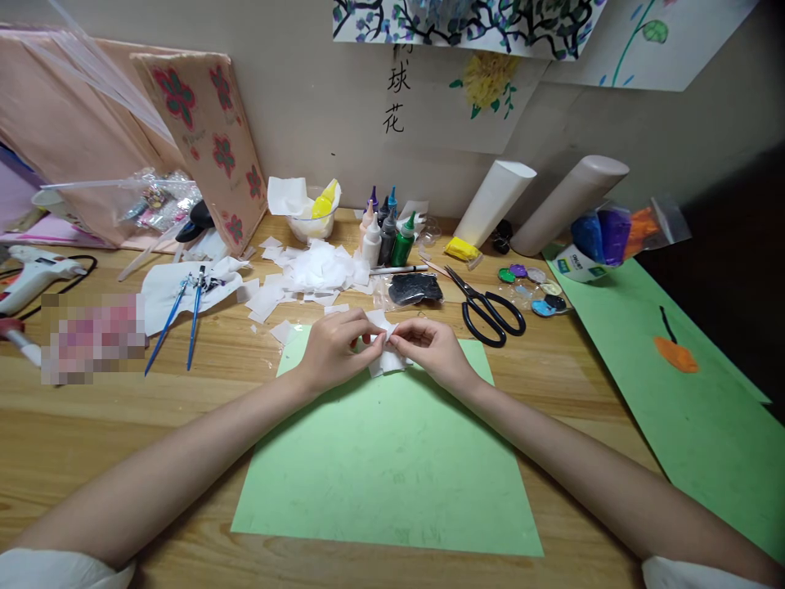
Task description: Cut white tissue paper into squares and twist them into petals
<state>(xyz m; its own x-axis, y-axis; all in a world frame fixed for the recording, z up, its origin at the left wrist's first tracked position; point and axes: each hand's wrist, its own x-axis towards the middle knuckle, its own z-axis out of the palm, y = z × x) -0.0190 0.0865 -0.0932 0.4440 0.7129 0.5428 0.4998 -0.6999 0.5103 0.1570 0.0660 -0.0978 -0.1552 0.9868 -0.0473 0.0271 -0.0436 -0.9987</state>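
Observation:
My left hand (337, 348) and my right hand (432, 348) meet over the far edge of a green sheet of paper (386, 474). Between them is a small white piece of paper (388, 361), which both hands pinch with thumb and fingertips. Its lower part hangs or lies against the green sheet; I cannot tell whether it is folded. Just beyond my hands lies a heap of cut white paper pieces (322, 268). Black-handled scissors (487, 309) rest to the right of my right hand.
Several paint bottles (389, 233) stand behind a black clay packet (415, 289). Two paintbrushes (195, 315) lie on stained tissue at left, near a glue gun (37, 274). A bowl (312, 221) stands at the back. Another green sheet (705, 409) with an orange shape lies at right.

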